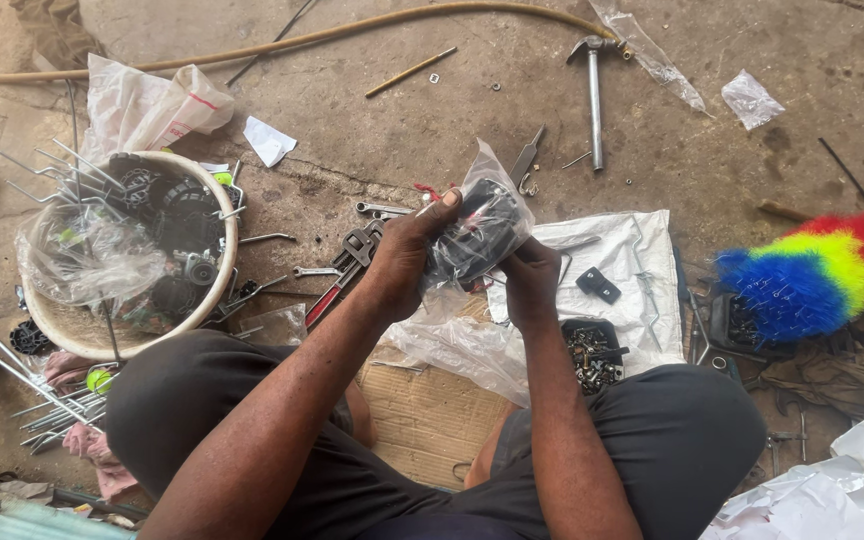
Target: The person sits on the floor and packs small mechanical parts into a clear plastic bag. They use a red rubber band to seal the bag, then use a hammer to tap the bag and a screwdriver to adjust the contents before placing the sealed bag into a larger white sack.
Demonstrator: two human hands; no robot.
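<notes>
While the person sits cross-legged on a brown corrugated cardboard sheet [422, 420], both hands are raised over the lap around one clear plastic bag holding a dark part [479, 232]. The left hand [407, 262] clasps the bag's left side, thumb up along its top edge; the right hand [532, 280] grips it from below, fingers closed on the plastic.

Just under the hands lies a crumpled clear plastic sheet [452, 345], and beside the right knee stands a small black tray of metal nuts and bolts [592, 355] on a white woven sack [632, 260]. A small black rectangular part [598, 285] rests on that sack.

To the left, a round white basin [214, 290] holds black parts and another clear bag, touching a red-handled wrench [337, 275]. To the right lies one duster of blue, yellow and red bristles [812, 270].

Farther off — on the bare concrete — one steel hammer [594, 95] lies by a long tan hose [302, 40]. Two loose clear bags sit near the top right, and a white bag [147, 105] lies at the basin's far edge.
</notes>
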